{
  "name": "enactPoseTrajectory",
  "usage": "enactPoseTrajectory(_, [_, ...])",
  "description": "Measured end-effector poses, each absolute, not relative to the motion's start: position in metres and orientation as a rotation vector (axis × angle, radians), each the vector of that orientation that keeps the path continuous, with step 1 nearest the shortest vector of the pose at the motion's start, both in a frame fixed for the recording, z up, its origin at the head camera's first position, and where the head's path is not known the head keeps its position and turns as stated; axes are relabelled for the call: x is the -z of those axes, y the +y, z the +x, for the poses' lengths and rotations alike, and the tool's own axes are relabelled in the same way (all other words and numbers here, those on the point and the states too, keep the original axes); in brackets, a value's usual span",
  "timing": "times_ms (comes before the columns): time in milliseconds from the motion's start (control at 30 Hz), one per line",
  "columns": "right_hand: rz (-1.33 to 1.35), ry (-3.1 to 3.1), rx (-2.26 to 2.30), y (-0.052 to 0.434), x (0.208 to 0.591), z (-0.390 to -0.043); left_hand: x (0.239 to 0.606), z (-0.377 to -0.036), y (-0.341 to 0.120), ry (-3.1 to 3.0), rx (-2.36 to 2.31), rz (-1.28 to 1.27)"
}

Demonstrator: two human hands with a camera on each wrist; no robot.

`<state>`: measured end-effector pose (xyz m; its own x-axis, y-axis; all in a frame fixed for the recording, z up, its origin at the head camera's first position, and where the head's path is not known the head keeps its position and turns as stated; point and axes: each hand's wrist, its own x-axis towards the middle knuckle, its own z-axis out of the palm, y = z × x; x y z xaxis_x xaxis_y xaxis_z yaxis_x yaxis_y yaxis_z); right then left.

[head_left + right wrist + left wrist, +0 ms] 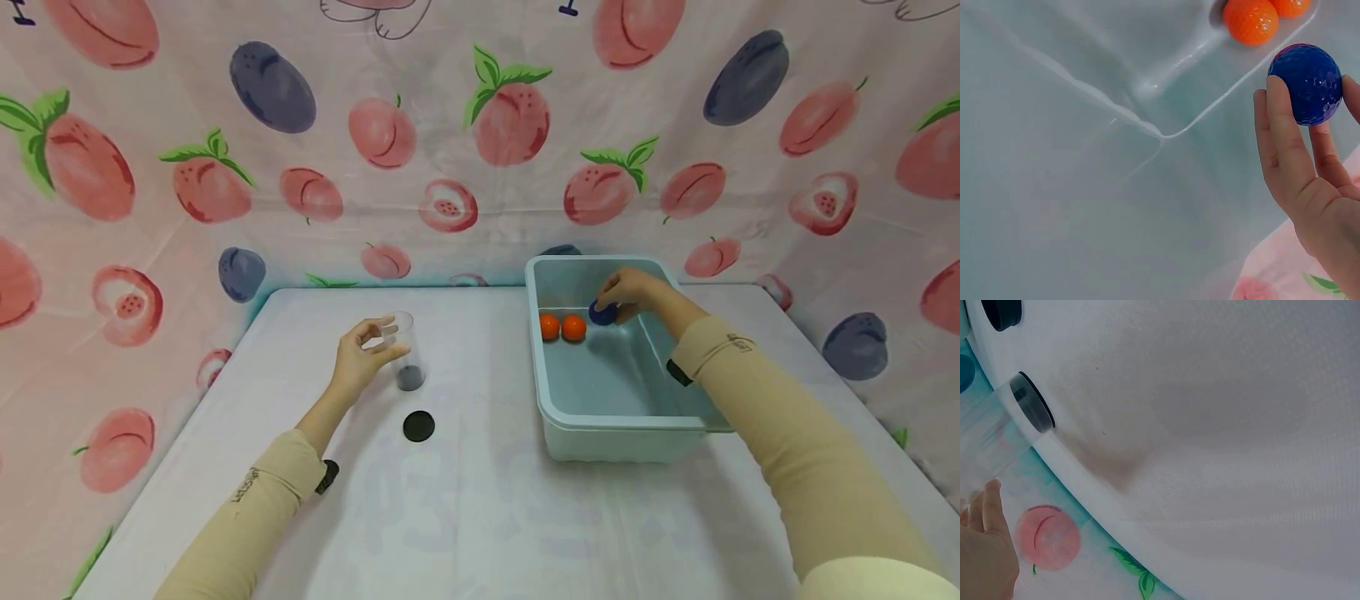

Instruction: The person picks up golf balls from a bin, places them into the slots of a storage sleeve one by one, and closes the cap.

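While your left hand (356,358) clamps thumb and fingers round the tube (409,371), your right hand (634,290) pinches the blue ball (1305,84) in its fingertips, orange balls (1250,22) near them.

The blue ball (1305,87) looked glossy and dimpled, the orange balls (1250,22) likewise, the tub (615,446) smooth, faintly shiny plastic, the jar (410,360) clear and smooth, the lid (418,426) matt, the sleeves (795,450) and curtain (450,83) dull cloth
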<state>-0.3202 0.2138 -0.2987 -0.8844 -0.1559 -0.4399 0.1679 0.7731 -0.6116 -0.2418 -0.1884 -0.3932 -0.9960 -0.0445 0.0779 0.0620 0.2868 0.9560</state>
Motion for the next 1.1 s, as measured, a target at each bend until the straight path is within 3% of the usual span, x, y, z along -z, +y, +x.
enactPoseTrajectory(1100, [-0.033,2.297,1.418,0.215,0.271,-0.306,0.392,-0.241,-0.190,-2.483,1.812,-0.019])
